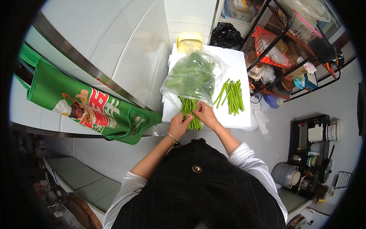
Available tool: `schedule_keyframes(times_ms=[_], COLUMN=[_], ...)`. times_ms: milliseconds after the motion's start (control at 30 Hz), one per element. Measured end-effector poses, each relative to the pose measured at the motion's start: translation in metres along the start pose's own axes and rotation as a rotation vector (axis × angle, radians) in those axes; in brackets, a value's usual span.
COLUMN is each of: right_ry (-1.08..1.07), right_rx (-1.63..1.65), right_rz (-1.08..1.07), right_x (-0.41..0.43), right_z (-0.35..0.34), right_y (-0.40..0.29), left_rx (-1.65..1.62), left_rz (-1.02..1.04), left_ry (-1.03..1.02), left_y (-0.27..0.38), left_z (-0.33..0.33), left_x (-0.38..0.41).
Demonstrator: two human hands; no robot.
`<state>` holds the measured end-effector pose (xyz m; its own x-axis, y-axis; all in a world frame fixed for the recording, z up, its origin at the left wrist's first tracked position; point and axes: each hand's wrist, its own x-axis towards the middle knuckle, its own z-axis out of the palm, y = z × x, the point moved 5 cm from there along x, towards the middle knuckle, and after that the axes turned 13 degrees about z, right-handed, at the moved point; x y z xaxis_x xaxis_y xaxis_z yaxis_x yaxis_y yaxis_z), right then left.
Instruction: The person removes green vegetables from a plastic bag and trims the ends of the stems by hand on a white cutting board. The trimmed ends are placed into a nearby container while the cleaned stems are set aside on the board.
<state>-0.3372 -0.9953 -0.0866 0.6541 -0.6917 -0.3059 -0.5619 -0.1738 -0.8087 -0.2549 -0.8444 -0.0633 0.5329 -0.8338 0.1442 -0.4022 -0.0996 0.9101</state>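
Note:
A clear plastic bag (191, 75) of leafy green vegetables lies on a white tabletop (233, 61), its opening facing me. A bundle of green stems (195, 123) sticks out of the bag and reaches the table's near edge. At the left side of the bundle, my left hand (178, 123) pinches stems between thumb and fingers. My right hand (206, 114) has its thumb and fingertips closed on a stem beside the bag's mouth. Which exact stems each hand grips is partly hidden. Right of the bag rests a loose pile of cut green stems (235, 98).
A yellow plastic container (190, 40) stands at the table's back. Left hangs a green printed shopping bag (85, 106) bearing writing. A black metal rack (258, 58) with bags and baskets stands right, near a black rubbish bag (226, 35). Farther right are a dark shelf (296, 137) and a metal pot (281, 174).

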Motion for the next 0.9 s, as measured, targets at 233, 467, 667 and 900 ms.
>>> schedule_keyframes(times_ms=[233,467,667,900], right_ry=[-0.016,-0.047,-0.026,0.22], right_rx=[-0.015,-0.12,-0.058,-0.125], right_rz=[0.005,0.021,-0.058,-0.212], right_x=[0.022,-0.004,0.022,0.004], right_z=[0.004,0.003,0.011,-0.011], right_y=[0.016,-0.017,0.012,0.002], left_rx=[-0.052,0.03,-0.247,-0.225], left_rz=[0.366,0.235,0.492,0.237], left_ry=[-0.34,-0.137,-0.345,-0.104], left_y=[0.082,0.06,0.088,0.056], left_z=[0.002,-0.014,0.005,-0.019], left_x=[-0.045,-0.038,-0.066,-0.061])
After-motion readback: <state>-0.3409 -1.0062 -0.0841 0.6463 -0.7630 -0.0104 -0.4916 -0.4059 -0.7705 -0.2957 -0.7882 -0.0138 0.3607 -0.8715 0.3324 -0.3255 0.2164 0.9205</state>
